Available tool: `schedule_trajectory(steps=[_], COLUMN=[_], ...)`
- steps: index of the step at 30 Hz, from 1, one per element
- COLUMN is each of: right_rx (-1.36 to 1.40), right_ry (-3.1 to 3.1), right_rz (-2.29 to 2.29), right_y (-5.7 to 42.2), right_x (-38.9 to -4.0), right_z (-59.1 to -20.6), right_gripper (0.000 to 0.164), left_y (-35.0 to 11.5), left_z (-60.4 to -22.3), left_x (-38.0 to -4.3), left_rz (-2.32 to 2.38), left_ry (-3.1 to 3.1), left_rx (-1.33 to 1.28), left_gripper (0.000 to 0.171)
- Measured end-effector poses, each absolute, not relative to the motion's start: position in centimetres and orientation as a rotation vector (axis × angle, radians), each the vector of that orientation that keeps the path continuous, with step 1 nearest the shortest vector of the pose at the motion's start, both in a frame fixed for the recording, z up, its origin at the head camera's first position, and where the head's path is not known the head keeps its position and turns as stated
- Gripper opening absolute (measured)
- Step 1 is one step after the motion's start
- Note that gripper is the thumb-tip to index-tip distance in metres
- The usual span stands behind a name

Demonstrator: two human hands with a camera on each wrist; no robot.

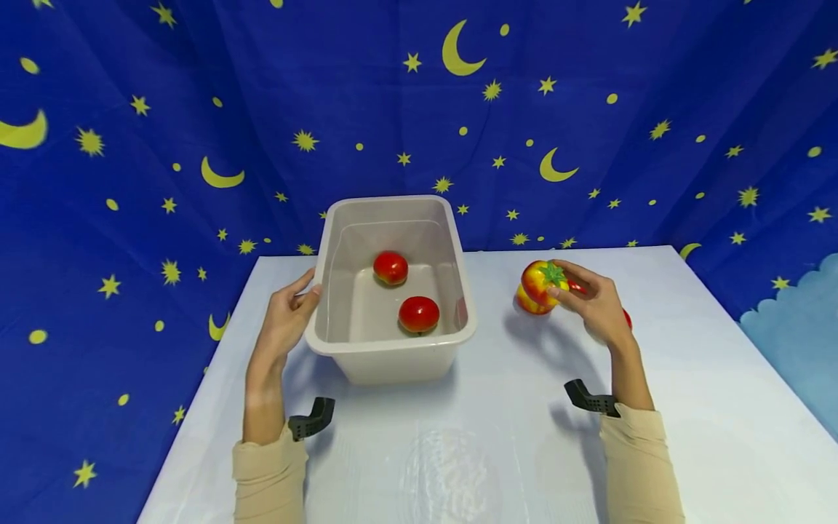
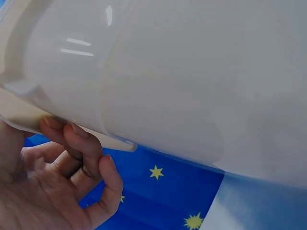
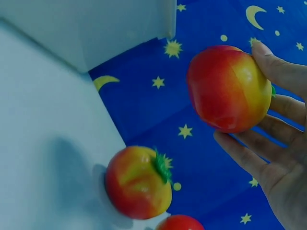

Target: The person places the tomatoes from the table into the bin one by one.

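My left hand (image 1: pixel 288 309) grips the left rim of a grey plastic bin (image 1: pixel 393 349), fingers curled under the lip in the left wrist view. Inside the bin lie two glossy red fruits, a rear one (image 1: pixel 390 268) and a front one (image 1: pixel 419 314). My right hand (image 1: pixel 592 302) pinches a red-and-yellow toy tomato (image 3: pixel 228 88) with a green leafy top, thumb on one side and fingers on the other. It is held above the table. Another red-and-yellow toy tomato (image 3: pixel 136 184) sits on the table just below it, partly covered in the head view.
More red fruit (image 1: pixel 628 318) lies behind my right hand, mostly hidden. The white table (image 1: pixel 511 437) ends at a blue curtain (image 1: pixel 366 94) with yellow stars and moons. Black mounts, one of them the left wrist mount (image 1: pixel 314 418), stick out from both wrists.
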State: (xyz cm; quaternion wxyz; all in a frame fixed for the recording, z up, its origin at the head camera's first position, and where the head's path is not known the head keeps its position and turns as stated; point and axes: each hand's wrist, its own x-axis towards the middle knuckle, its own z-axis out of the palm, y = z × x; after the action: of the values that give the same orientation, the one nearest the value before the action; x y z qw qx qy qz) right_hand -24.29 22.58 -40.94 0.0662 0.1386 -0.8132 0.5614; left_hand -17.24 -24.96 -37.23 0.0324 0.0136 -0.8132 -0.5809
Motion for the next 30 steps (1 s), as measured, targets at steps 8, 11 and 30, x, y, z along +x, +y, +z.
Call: schedule_trajectory(steps=[8,11,30], right_rx=[0.469,0.518,0.79], right_ry=[-2.367,-2.356,-2.232], right_rz=[1.759,1.73,1.815], right_y=[21.0,20.1,13.9], right_x=[-24.5,-24.9,-26.3], right_z=[-39.7,-39.2,-35.8], right_gripper=[0.052,0.05,0.047], left_y=[-24.9,-24.9,-25.1], left_z=[-37.4,-37.4,-37.1], left_x=[-17.4,-17.3,-17.4], left_rz=[-1.764,-1.77,-1.804], left_ry=[-2.521,-2.509,-2.489], left_rx=[0.061,0.058,0.03], left_gripper=[0.056,0.055,0.055])
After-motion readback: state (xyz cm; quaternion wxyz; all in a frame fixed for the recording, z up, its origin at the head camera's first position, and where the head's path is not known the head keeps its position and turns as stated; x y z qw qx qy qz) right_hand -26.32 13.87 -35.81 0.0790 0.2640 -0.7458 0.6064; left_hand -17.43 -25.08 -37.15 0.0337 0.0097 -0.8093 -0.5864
